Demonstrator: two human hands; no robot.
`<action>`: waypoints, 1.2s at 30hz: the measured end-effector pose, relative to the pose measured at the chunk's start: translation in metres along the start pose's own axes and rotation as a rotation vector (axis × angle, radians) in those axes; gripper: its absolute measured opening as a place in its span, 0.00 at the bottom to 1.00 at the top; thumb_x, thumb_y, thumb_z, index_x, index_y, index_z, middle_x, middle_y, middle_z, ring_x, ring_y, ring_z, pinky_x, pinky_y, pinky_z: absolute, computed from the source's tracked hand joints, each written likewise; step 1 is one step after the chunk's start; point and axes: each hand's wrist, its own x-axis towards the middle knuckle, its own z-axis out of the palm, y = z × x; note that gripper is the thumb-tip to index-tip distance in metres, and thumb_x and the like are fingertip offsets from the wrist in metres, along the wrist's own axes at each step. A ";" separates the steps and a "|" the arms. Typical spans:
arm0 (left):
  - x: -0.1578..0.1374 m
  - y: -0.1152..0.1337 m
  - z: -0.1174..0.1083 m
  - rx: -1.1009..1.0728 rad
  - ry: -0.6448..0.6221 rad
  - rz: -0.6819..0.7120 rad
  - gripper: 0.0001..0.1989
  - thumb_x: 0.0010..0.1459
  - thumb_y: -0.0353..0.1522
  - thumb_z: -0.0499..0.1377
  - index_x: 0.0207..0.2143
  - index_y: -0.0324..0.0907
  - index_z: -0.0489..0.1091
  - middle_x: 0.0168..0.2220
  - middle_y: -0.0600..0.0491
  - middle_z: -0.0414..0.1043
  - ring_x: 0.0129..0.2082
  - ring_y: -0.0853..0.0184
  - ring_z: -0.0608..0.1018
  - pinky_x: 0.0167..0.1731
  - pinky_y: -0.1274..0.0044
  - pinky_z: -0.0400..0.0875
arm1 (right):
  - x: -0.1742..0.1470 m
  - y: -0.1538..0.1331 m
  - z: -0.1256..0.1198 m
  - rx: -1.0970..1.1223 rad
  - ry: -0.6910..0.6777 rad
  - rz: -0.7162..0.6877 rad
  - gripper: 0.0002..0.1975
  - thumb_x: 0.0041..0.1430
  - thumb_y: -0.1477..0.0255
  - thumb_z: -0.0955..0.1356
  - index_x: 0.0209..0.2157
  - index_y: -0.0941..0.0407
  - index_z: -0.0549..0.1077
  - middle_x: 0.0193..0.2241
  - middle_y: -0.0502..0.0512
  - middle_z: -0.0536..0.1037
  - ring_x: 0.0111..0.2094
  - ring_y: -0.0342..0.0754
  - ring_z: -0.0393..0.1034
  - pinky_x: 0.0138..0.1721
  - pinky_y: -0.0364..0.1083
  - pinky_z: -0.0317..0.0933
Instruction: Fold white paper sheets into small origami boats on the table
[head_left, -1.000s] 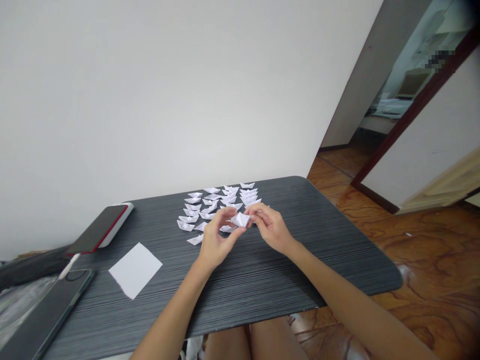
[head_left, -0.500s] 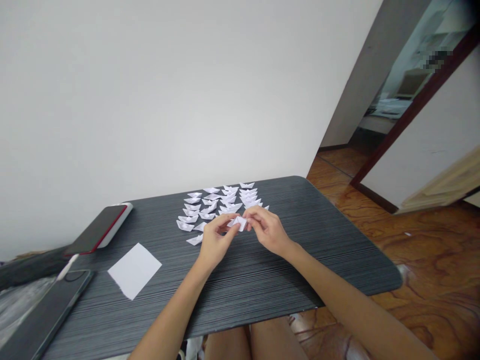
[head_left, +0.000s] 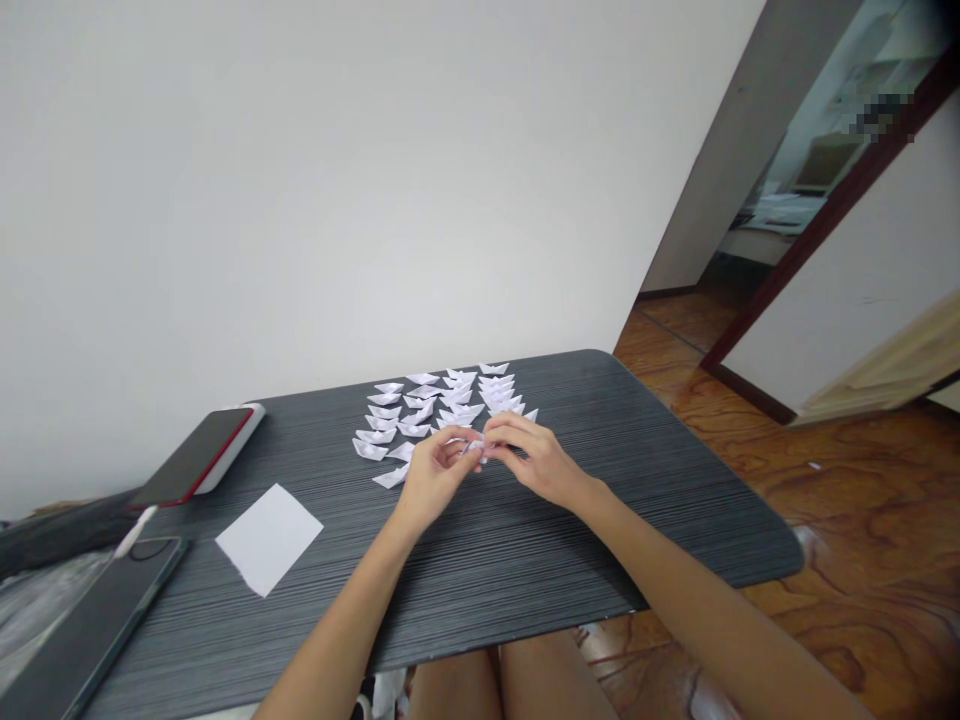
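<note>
Folded paper point(head_left: 475, 446) — pinched between left hand point(head_left: 435, 480) and right hand point(head_left: 544, 466); paper boats point(head_left: 459, 397) beyond.

Soft, even light brightens the wall point(head_left: 375, 200), the back room point(head_left: 784, 215) is dimmer, pale glare spots the glossy floor point(head_left: 862, 570), wide-angle stretch distorts the edges, and a pixelated patch point(head_left: 881, 115) sits upper right below a darkened corner.

Free rm: tabletop point(head_left: 652, 500) R side. In way: paper boats point(head_left: 457, 398) back ctr, wall point(head_left: 450, 200) behind, 2 dark devices point(head_left: 196, 455) L.
</note>
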 end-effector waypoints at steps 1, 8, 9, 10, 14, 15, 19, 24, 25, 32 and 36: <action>0.000 0.000 -0.001 0.015 -0.008 0.010 0.08 0.45 0.30 0.60 0.30 0.36 0.66 0.31 0.53 0.68 0.26 0.73 0.72 0.27 0.80 0.69 | 0.000 0.000 -0.001 0.004 -0.004 -0.003 0.05 0.55 0.78 0.61 0.33 0.58 0.67 0.34 0.57 0.67 0.37 0.44 0.63 0.40 0.44 0.59; -0.001 0.000 -0.004 0.348 -0.035 0.153 0.06 0.50 0.31 0.55 0.32 0.38 0.67 0.34 0.50 0.67 0.29 0.70 0.72 0.25 0.79 0.69 | 0.000 0.000 -0.004 0.025 -0.050 0.017 0.05 0.55 0.80 0.60 0.29 0.58 0.65 0.31 0.55 0.68 0.35 0.44 0.63 0.39 0.44 0.58; -0.002 0.002 -0.004 0.425 -0.037 0.197 0.06 0.51 0.31 0.55 0.32 0.38 0.67 0.34 0.49 0.67 0.32 0.69 0.71 0.27 0.78 0.69 | 0.000 0.000 -0.004 0.028 -0.048 0.030 0.05 0.55 0.80 0.60 0.29 0.58 0.65 0.30 0.54 0.68 0.34 0.44 0.63 0.38 0.44 0.58; -0.003 0.003 -0.004 0.494 -0.039 0.248 0.06 0.51 0.30 0.54 0.32 0.38 0.67 0.34 0.49 0.68 0.34 0.68 0.71 0.29 0.78 0.68 | 0.000 0.000 -0.004 0.033 -0.046 0.045 0.05 0.55 0.79 0.60 0.29 0.58 0.65 0.29 0.54 0.68 0.34 0.43 0.63 0.37 0.44 0.58; -0.004 0.010 -0.005 0.652 -0.057 0.418 0.05 0.52 0.28 0.53 0.30 0.38 0.68 0.37 0.48 0.68 0.37 0.68 0.70 0.37 0.75 0.66 | 0.000 -0.001 -0.004 0.068 -0.045 0.089 0.04 0.55 0.78 0.60 0.30 0.58 0.65 0.27 0.52 0.68 0.29 0.42 0.63 0.34 0.42 0.58; -0.004 0.011 -0.005 0.672 -0.066 0.431 0.05 0.52 0.28 0.52 0.30 0.39 0.67 0.37 0.48 0.68 0.37 0.68 0.70 0.37 0.75 0.65 | 0.000 -0.001 -0.004 0.076 -0.044 0.093 0.04 0.55 0.77 0.60 0.30 0.58 0.65 0.27 0.52 0.68 0.29 0.42 0.63 0.33 0.42 0.58; -0.004 0.009 -0.005 0.730 -0.094 0.398 0.06 0.52 0.26 0.51 0.33 0.39 0.65 0.35 0.49 0.67 0.36 0.68 0.70 0.33 0.77 0.65 | -0.001 0.000 -0.002 0.073 -0.047 0.081 0.04 0.55 0.78 0.60 0.29 0.58 0.65 0.27 0.52 0.68 0.29 0.42 0.63 0.34 0.43 0.58; -0.006 0.002 -0.003 0.854 -0.055 0.377 0.05 0.52 0.27 0.50 0.31 0.39 0.63 0.30 0.51 0.67 0.30 0.69 0.69 0.31 0.77 0.64 | -0.002 0.000 0.002 0.053 -0.059 0.064 0.05 0.55 0.79 0.60 0.30 0.58 0.65 0.28 0.53 0.68 0.32 0.43 0.63 0.35 0.43 0.58; -0.007 0.001 -0.002 0.876 -0.048 0.381 0.04 0.52 0.27 0.50 0.31 0.39 0.63 0.29 0.51 0.67 0.29 0.69 0.69 0.31 0.77 0.64 | -0.002 -0.001 0.002 0.053 -0.059 0.062 0.05 0.55 0.79 0.60 0.30 0.58 0.65 0.29 0.53 0.68 0.32 0.43 0.63 0.35 0.43 0.58; -0.006 0.000 -0.003 0.896 -0.032 0.411 0.06 0.54 0.29 0.49 0.33 0.39 0.64 0.31 0.50 0.68 0.31 0.68 0.70 0.32 0.76 0.65 | -0.002 0.001 0.002 0.075 0.001 0.124 0.04 0.55 0.76 0.61 0.28 0.58 0.66 0.25 0.52 0.69 0.28 0.42 0.65 0.34 0.43 0.59; -0.007 0.000 -0.004 0.794 -0.034 0.434 0.16 0.50 0.34 0.56 0.42 0.40 0.62 0.37 0.48 0.69 0.34 0.67 0.72 0.35 0.75 0.67 | -0.001 0.005 0.004 0.216 0.134 0.273 0.03 0.54 0.73 0.61 0.29 0.58 0.65 0.19 0.48 0.69 0.21 0.40 0.64 0.27 0.41 0.60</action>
